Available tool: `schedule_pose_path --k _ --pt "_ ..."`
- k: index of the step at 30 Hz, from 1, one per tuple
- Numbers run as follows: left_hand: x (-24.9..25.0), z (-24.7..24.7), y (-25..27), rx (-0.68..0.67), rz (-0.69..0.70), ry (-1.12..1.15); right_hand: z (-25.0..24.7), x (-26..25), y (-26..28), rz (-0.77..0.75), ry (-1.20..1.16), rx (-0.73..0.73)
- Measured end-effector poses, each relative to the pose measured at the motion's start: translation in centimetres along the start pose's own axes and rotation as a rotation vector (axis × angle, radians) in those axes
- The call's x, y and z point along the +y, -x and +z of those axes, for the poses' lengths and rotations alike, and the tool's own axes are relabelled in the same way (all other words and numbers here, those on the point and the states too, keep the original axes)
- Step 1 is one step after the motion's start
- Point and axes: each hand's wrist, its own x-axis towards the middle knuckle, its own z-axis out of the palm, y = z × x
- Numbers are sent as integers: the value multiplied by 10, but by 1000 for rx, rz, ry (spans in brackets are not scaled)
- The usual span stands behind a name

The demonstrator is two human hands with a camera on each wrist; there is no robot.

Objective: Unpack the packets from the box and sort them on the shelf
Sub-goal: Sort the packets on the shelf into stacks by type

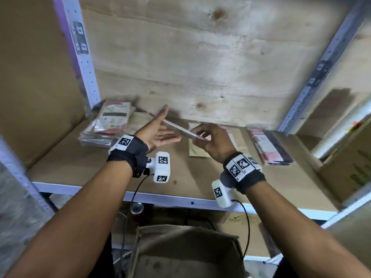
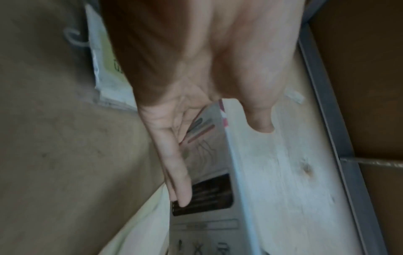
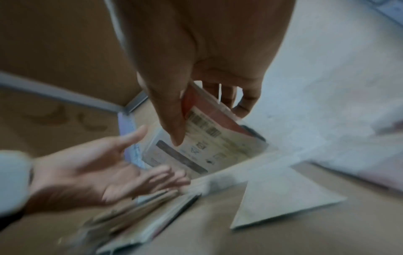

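My right hand (image 1: 196,134) pinches a flat plastic-wrapped packet (image 1: 177,127) by its near end and holds it edge-on above the shelf board (image 1: 180,177). In the right wrist view the thumb (image 3: 172,120) lies over the packet's printed white back (image 3: 209,143). My left hand (image 1: 161,133) is open, palm turned to the right, beside the packet's far end; whether it touches is unclear. The left wrist view shows straight fingers (image 2: 174,163) in front of the packet (image 2: 209,155). The cardboard box (image 1: 186,251) stands open below the shelf edge.
On the shelf lie a stack of packets (image 1: 112,125) at the back left, a beige packet (image 1: 197,152) under my right hand, and red-and-black packets (image 1: 269,147) on the right. Metal uprights (image 1: 84,63) and cardboard walls bound the bay. Another carton (image 1: 349,167) sits far right.
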Motion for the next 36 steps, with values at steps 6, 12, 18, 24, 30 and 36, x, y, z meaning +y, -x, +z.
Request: schedule_pose_path --k 6,12,18,24,30,36 --pt "-17 3 -17 213 53 14 2 12 7 9 164 -212" --pt "-27 14 -17 115 39 -110 -7 39 4 172 -85 -8" --pt "-39 31 -18 -16 -29 -195 -16 63 9 488 -653 -216" --pt "-28 10 -28 117 154 -399 -26 80 17 467 -603 -342" --pt "-27 -16 -35 153 243 -768 -25 95 24 463 -509 -462" --pt "-34 -13 -36 178 413 -1010 -24 102 27 468 -429 -473"
